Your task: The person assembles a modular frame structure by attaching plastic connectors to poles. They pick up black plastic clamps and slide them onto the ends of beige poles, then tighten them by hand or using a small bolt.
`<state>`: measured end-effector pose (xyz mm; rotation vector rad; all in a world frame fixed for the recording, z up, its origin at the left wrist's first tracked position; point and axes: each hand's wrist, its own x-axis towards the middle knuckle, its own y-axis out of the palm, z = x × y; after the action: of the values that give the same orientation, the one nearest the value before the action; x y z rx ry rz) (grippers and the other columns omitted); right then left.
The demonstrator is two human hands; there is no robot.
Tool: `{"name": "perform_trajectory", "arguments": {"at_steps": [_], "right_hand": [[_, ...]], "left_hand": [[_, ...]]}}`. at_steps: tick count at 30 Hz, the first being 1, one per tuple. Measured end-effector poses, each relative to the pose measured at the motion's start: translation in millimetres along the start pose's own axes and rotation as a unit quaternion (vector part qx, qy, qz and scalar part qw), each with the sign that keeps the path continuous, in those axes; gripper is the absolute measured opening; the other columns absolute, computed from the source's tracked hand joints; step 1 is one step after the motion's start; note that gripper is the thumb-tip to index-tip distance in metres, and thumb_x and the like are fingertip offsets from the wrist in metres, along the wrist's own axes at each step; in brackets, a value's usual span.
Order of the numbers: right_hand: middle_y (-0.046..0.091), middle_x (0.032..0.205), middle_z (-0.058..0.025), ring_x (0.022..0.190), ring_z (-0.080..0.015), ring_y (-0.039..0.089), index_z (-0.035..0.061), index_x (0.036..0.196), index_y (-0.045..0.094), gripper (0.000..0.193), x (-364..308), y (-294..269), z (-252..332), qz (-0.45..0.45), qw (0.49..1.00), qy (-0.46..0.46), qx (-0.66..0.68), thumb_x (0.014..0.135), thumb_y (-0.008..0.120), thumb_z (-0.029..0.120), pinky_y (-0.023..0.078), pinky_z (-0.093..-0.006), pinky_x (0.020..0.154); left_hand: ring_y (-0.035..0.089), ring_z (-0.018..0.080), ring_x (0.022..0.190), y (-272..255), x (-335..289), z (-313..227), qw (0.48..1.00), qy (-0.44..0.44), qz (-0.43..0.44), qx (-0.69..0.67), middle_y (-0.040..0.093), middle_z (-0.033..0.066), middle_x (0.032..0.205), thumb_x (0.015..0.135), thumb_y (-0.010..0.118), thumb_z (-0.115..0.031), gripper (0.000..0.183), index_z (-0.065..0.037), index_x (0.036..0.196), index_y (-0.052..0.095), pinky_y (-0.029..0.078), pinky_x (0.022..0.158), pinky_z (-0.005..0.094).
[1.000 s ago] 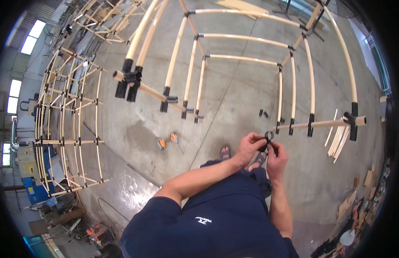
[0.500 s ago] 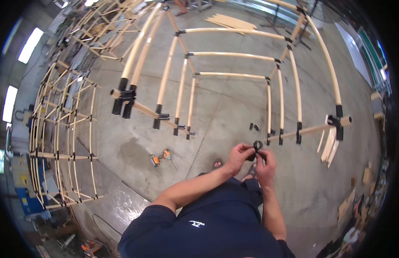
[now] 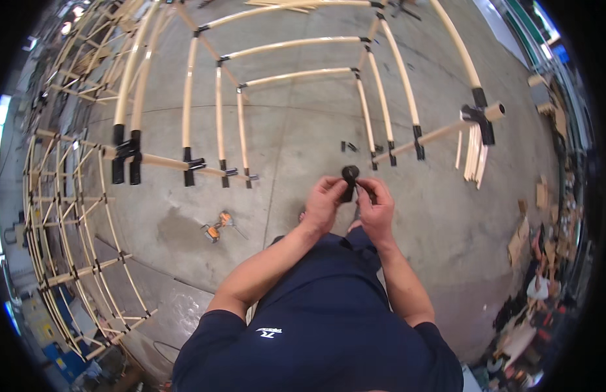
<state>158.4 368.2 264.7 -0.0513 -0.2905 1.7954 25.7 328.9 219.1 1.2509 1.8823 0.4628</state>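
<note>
In front of my waist both hands hold a small black pipe joint [image 3: 349, 173] with a rounded upper end. My left hand [image 3: 324, 201] pinches it from the left side, thumb and fingers closed. From the right, my right hand [image 3: 376, 208] has its fingertips closed against the joint, and they partly cover its lower part. Beyond my hands stands a frame of cream-coloured pipes [image 3: 303, 44] linked by black joints. A few loose black joints [image 3: 349, 146] lie on the floor near the frame's right lower pipe [image 3: 440, 134].
An orange and black cordless drill [image 3: 216, 228] rests on the concrete floor to my left. Further left stands another pipe frame [image 3: 74, 277]. Pale strips [image 3: 474, 157] lie beyond the frame's right end. Cardboard and clutter [image 3: 520, 245] line the right side.
My viewpoint has shifted, so the frame and drill appear further left and higher. Both hands remain on the black joint, which is now turned so its round opening shows less.
</note>
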Motion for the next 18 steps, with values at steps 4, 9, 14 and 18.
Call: {"name": "perform_trajectory", "arguments": {"at_steps": [4,9,14,18], "right_hand": [[0.064,0.097,-0.0077,0.076,-0.0123,0.062,-0.0051,0.112,0.064,0.016,3.1,-10.4,0.1,-0.018,0.994,0.027,0.103,0.099,0.057,0.003,0.051,-0.0254,0.068],[0.065,0.091,-0.0080,0.074,-0.0142,0.061,-0.0005,0.111,0.063,0.021,-1.0,-26.4,-34.7,-0.004,0.869,0.253,0.425,0.104,0.056,0.018,0.053,-0.0293,0.063],[0.063,0.091,-0.0037,0.071,-0.0138,0.058,-0.0002,0.116,0.062,0.022,-1.0,-46.6,-39.9,-0.042,0.833,0.307,0.458,0.105,0.053,0.017,0.047,-0.0261,0.057],[0.062,0.085,-0.0024,0.068,-0.0100,0.056,-0.0024,0.118,0.061,0.023,-4.3,-68.3,-46.3,-0.011,0.870,0.310,0.383,0.102,0.058,0.014,0.049,-0.0252,0.056]], "left_hand": [[0.069,0.0190,0.092,-3.7,6.6,-9.7,0.999,-0.007,-0.048,0.007,0.070,0.0112,0.105,0.100,0.061,-0.009,0.016,-0.002,0.115,0.059,0.058,0.079,0.0342],[0.070,0.0233,0.097,7.2,7.1,-9.7,1.000,-0.022,0.011,0.011,0.070,0.0149,0.108,0.100,0.061,-0.011,0.017,-0.001,0.114,0.058,0.062,0.082,0.0379],[0.072,0.0224,0.087,18.2,9.6,0.7,0.993,-0.059,0.006,0.105,0.071,0.0137,0.102,0.098,0.065,-0.012,0.020,-0.002,0.113,0.058,0.061,0.074,0.0337],[0.071,0.0193,0.084,41.6,24.1,16.1,0.986,-0.066,0.038,0.147,0.071,0.0115,0.098,0.097,0.066,-0.009,0.019,0.002,0.110,0.059,0.058,0.073,0.0305]]}}
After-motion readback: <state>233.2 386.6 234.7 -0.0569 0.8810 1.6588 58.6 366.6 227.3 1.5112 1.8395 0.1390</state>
